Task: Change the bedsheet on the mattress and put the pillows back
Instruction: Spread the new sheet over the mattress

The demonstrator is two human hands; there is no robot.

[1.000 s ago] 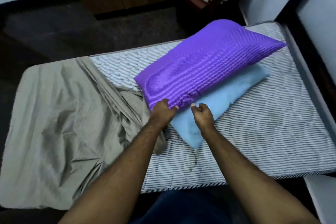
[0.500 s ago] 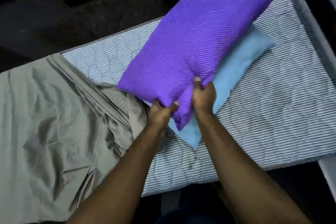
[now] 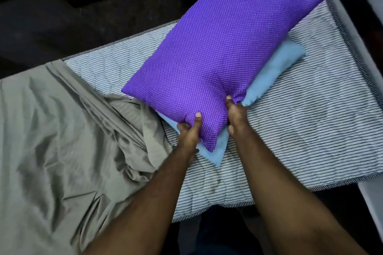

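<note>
Baring striped mattress [image 3: 290, 130], grey sheet [image 3: 51, 141] bunched at its left end. Resting on mattress centre: purple pillow [image 3: 217, 47] atop blue pillow [image 3: 275, 72]. Left hand [image 3: 188, 132], right hand [image 3: 236, 114] pinching purple's near corner. Best lifting both pillows together, clearing the right-end frame; open floor beyond.

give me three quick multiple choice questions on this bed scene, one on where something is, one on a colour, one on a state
1. Where does the grey bedsheet lie?
A. bunched over the mattress's left part
B. folded on the pillows
C. on the floor

2. What colour is the pillow under the purple pillow?
A. white
B. light blue
C. green

3. What are the hands doing?
A. resting flat on the mattress
B. pulling the sheet
C. gripping the purple pillow

Key: 1 A, the striped mattress is bare on the right. 2 B, the light blue pillow shows beneath. 3 C, the left hand and right hand pinch its near corner.
</note>
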